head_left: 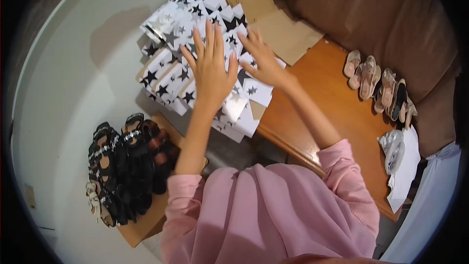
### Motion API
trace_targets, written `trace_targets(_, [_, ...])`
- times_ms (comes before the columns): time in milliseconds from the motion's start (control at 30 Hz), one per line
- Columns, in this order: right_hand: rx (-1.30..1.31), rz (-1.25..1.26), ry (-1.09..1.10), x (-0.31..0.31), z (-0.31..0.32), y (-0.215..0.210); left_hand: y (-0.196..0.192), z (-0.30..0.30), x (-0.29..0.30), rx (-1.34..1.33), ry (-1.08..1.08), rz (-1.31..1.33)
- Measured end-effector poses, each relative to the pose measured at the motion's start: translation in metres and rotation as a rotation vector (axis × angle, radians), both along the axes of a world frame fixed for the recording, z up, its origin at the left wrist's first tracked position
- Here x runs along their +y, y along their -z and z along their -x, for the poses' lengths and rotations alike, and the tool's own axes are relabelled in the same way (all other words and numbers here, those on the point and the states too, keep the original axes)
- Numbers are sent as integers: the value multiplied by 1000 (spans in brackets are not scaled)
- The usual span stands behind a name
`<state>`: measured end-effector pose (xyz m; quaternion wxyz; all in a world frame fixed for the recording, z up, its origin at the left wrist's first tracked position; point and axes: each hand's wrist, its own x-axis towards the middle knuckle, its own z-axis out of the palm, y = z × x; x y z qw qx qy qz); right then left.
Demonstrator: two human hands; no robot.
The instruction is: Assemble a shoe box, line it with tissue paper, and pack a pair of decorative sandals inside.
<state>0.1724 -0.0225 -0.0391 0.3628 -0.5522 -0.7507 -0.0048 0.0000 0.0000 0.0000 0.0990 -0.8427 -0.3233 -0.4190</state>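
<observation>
A large heap of white folded card pieces with black and grey stars (pixel 168 71) lies in front of me, at the far middle. My left hand (pixel 213 66) is over the heap, palm down, its fingers spread. To its right, my right hand (pixel 266 61) is also over the star-patterned pieces, fingers apart and pointing away from me. Neither hand holds anything. I cannot tell whether the palms touch the pieces or hover just above them. Part of the heap is hidden beneath both hands.
Flat brown cardboard (pixel 288 34) lies behind the heap on an orange-brown wooden table (pixel 312 112). Several pale sandals (pixel 370 76) line its right side, near a clear plastic bag (pixel 391 149) and white paper (pixel 406 166). Lower left, black sandals (pixel 132 166) fill a cardboard box (pixel 134 232).
</observation>
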Motion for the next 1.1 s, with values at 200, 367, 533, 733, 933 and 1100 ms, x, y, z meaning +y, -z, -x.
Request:
trace_targets(200, [45, 414, 59, -58, 67, 176, 191, 41, -44, 137, -216, 499])
trace_targets(367, [35, 580, 112, -79, 80, 212, 242, 62, -67, 220, -315, 676])
trace_targets(533, [19, 665, 369, -75, 76, 229, 264, 76, -68, 257, -380, 855])
trace_targets(733, [189, 655, 544, -68, 60, 257, 305, 78, -61, 225, -258, 926])
trace_targets(933, [746, 457, 520, -53, 47, 276, 325, 54, -58, -197, -86, 794])
trace_targets(1100, [1627, 409, 433, -60, 52, 241, 317, 33, -58, -962, -24, 956])
